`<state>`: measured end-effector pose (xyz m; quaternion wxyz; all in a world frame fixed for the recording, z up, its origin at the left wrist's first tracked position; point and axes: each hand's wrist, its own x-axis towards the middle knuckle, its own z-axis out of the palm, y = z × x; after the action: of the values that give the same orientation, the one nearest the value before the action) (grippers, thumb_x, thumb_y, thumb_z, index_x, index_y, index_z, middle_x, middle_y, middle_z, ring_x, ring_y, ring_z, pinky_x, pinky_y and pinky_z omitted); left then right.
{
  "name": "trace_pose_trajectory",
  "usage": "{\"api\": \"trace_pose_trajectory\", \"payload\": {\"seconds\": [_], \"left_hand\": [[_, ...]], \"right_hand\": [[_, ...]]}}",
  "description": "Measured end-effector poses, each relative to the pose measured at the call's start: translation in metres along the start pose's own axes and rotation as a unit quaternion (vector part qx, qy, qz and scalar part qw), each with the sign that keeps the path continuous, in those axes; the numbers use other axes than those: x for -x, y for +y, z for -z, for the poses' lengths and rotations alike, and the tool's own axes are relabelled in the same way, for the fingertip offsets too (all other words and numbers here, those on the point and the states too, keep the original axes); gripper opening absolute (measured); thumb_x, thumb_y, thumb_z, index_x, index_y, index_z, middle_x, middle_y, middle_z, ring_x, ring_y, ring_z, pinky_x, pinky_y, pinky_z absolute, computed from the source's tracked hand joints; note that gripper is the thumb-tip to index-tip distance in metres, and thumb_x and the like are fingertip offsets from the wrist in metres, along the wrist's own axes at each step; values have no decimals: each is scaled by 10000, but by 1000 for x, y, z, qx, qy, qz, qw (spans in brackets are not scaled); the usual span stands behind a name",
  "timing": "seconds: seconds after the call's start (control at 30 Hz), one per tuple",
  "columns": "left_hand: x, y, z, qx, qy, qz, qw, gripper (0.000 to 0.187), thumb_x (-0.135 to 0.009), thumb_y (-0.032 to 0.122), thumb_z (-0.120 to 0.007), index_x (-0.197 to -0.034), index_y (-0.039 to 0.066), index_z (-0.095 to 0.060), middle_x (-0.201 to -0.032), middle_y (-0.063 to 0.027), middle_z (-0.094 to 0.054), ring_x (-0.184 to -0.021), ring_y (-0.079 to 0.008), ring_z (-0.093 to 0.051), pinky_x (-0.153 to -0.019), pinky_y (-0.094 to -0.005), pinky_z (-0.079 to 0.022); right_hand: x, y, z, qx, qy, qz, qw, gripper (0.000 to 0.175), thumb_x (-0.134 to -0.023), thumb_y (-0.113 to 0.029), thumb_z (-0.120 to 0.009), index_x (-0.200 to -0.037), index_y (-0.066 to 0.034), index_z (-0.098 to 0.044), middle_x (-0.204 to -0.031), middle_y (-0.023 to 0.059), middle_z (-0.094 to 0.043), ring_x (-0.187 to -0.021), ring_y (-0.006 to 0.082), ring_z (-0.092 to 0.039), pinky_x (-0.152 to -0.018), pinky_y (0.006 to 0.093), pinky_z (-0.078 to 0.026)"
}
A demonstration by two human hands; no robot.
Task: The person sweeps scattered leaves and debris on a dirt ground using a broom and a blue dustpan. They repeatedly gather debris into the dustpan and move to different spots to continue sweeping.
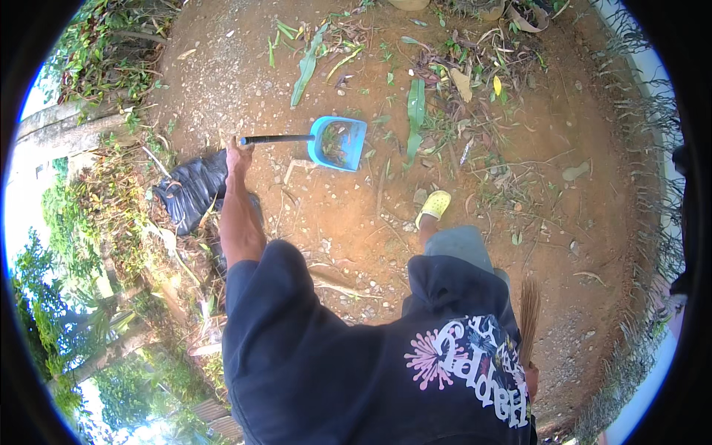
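My left hand [239,157] is stretched out forward and grips the dark-wrapped end of a long handle. That handle belongs to a light-blue plastic dustpan [360,139], held over the dirt ground with some leaves and debris in its pan. Low at my right side, my right hand [532,379] is partly hidden by my shirt. It is closed at the base of a stick broom [529,311], whose thin brown bristles point forward. Beside my left forearm lies a black plastic bag [194,186], partly covered by the arm.
Long green leaves [415,119] and a pile of dry leaves and weeds [467,78] lie ahead on the ground. Vegetation [105,217] borders the left. Plants [639,100] line a pale wall on the right. My foot wears a yellow clog [435,203].
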<state>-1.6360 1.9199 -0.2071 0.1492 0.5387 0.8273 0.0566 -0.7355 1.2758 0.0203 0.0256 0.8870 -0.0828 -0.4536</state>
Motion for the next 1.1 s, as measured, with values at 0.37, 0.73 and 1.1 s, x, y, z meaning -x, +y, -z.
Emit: {"api": "trace_pose_trajectory", "payload": {"seconds": [0.37, 0.73, 1.1], "left_hand": [[-31, -14, -40, 12, -27, 35, 999, 815, -950, 369, -741, -1597, 48, -364, -1425, -303, -597, -1311, -448, -590, -1099, -458, -455], [-54, -15, -82, -10, -35, 28, 999, 790, -916, 278, -762, -1547, -19, -392, -1479, -311, -519, -1377, -474, -495, -1148, -495, -420], [-59, -52, -64, -182, 40, 8, 982, 955, -858, 465, -798, -1622, 134, -331, -1563, -266, -466, -1415, -432, -490, -1065, -520, -500]], "right_hand": [[33, -43, 22, 13, 10, 66, 998, 365, -685, -69, -705, -1034, 38, -714, -776, 92, -701, -563, 204, -653, -476, 373, -498], [2, 22, 25, 68, 4, 67, 995, 412, -715, -16, -762, -1122, 36, -717, -825, 146, -744, -605, 240, -718, -544, 388, -595], [-37, -30, 27, 138, -113, -80, 981, 306, -718, -59, -829, -1002, 5, -734, -791, 103, -741, -606, 226, -712, -550, 389, -589]]}}
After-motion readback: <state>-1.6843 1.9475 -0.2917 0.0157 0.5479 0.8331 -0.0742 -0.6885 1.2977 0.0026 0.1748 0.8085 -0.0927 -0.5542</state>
